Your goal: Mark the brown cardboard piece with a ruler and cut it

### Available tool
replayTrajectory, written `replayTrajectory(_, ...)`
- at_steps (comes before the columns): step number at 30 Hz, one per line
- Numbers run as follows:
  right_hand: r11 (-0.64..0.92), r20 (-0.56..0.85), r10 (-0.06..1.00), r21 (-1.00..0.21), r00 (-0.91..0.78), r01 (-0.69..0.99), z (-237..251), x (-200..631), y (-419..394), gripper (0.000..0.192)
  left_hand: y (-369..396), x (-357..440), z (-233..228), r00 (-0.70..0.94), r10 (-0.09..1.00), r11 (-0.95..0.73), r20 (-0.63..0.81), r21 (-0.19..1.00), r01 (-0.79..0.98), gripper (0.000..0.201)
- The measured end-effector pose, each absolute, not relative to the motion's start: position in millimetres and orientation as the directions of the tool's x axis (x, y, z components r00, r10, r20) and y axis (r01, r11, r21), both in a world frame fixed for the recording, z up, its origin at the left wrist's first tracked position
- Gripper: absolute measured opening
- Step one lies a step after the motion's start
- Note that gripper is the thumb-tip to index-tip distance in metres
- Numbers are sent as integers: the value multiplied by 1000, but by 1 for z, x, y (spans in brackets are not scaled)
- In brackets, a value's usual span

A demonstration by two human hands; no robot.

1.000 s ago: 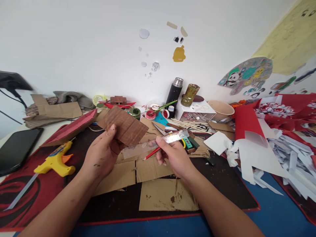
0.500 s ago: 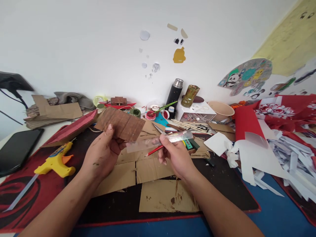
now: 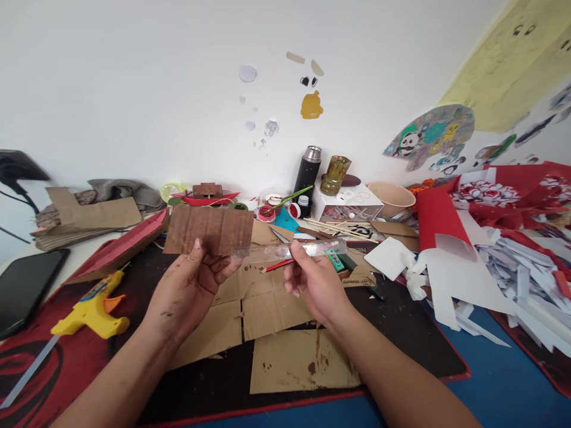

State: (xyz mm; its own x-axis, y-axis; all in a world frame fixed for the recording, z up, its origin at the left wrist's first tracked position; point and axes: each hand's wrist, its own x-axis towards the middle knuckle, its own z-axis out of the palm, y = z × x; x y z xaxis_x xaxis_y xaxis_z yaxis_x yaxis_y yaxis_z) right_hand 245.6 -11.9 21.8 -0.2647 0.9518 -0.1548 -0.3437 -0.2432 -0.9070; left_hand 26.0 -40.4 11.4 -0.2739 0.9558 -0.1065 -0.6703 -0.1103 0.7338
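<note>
My left hand (image 3: 187, 285) holds up a brown-painted cardboard rectangle (image 3: 209, 229), thumb on its lower edge, the piece level and facing me. My right hand (image 3: 312, 279) grips a clear plastic ruler (image 3: 289, 249) together with a red pencil (image 3: 277, 266). The ruler's left end touches the lower right corner of the brown piece. Both hands hover above plain cardboard pieces (image 3: 267, 309) lying on a dark mat (image 3: 401, 333).
A yellow glue gun (image 3: 91, 309) lies left on the mat, a dark phone (image 3: 27, 288) further left. A black flask (image 3: 307, 172), paint pots, a white box (image 3: 348, 202) and wooden sticks crowd the back. Red and white paper scraps (image 3: 491, 261) pile at right.
My left hand has turned the brown cardboard from tilted to level and raised it slightly. My right hand has brought the ruler up to its lower right corner.
</note>
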Motion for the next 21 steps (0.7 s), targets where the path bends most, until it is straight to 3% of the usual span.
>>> replayTrajectory(14, -250, -163, 956, -890, -245, -381, 24, 245, -12, 68, -43, 29, 13, -262, 960, -106, -96, 743, -661, 44)
replayTrajectory(21, -231, -147, 959, -901, -243, -367, 21, 247, -12, 65, -42, 28, 11, -274, 959, -127, -67, 764, -633, 29)
